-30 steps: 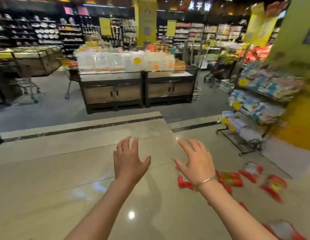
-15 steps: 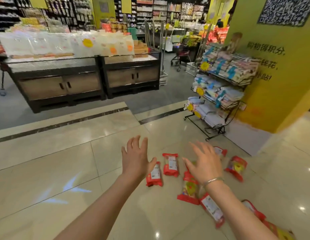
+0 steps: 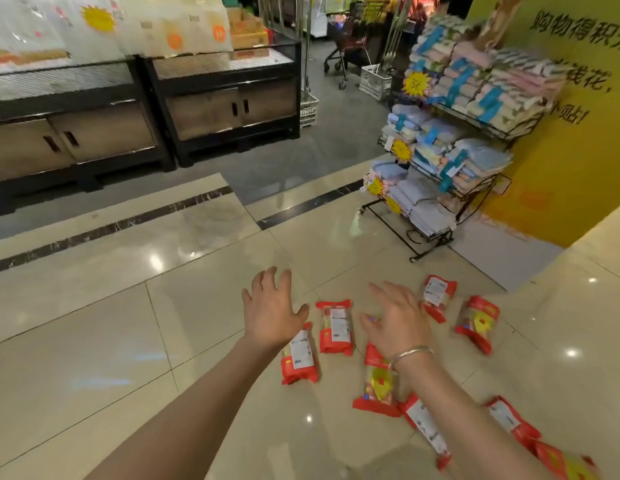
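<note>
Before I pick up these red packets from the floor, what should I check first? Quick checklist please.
1. Left hand free: ok, fingers spread, holding nothing.
2. Right hand free: ok, open, holding nothing.
3. Red packets close by: ok, scattered on the floor under both hands.
4. Hands touching a packet: cannot tell from this angle.
5. Packets sealed and undamaged: cannot tell, too blurred.
6. Towel rack out of the way: ok, stands apart beyond the packets.

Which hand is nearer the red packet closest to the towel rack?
Right. The right hand is just left of that red packet; the left hand is farther left, past another packet.
</note>
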Demonstrator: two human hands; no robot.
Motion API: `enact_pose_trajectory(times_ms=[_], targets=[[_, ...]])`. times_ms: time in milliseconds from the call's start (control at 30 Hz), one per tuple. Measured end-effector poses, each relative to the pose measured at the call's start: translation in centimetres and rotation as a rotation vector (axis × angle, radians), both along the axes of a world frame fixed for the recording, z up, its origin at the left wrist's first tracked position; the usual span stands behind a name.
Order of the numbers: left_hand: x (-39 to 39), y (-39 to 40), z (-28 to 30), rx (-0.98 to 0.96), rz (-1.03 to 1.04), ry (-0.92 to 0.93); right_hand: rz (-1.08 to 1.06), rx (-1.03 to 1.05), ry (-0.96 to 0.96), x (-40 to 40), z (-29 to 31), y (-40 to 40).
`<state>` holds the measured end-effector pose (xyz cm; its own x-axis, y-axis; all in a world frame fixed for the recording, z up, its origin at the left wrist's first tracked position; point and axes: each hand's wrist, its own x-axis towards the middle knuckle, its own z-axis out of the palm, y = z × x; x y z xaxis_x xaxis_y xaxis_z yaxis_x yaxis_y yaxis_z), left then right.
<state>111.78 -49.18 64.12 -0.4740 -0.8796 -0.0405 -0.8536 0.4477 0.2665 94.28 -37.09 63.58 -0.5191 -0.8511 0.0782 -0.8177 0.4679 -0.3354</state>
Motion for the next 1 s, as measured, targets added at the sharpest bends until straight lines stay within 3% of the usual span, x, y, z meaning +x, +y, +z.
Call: enact_pose_trajectory(times_ms=[233,433,567,900,1000], targets=[[-8.1,-9.8,-8.1,0.125,0.052,-0.081,0.058,0.101,-0.013,-8.3,-7.4,-11.4],[-12.0,-16.4,-20.2,0.259,0.087,-0.211,0.118,0.285,-0.004,-15.0,-19.4,-19.4],[-14.6,-19.1,-33.3,0.355,0.073,-0.285,0.14,0.368,0.008,-16.9,-32.5,-22.1],[-15.6,-21.4,-73.2,0.454,0.172,-0.373,0.047,0.487,-0.082,-20.4,-73.3,-25.2],[-14.5,-21.3,-79.2,0.462,0.183,-0.382,0.062,0.568,-0.094,-21.2,-79.1,-26.1]])
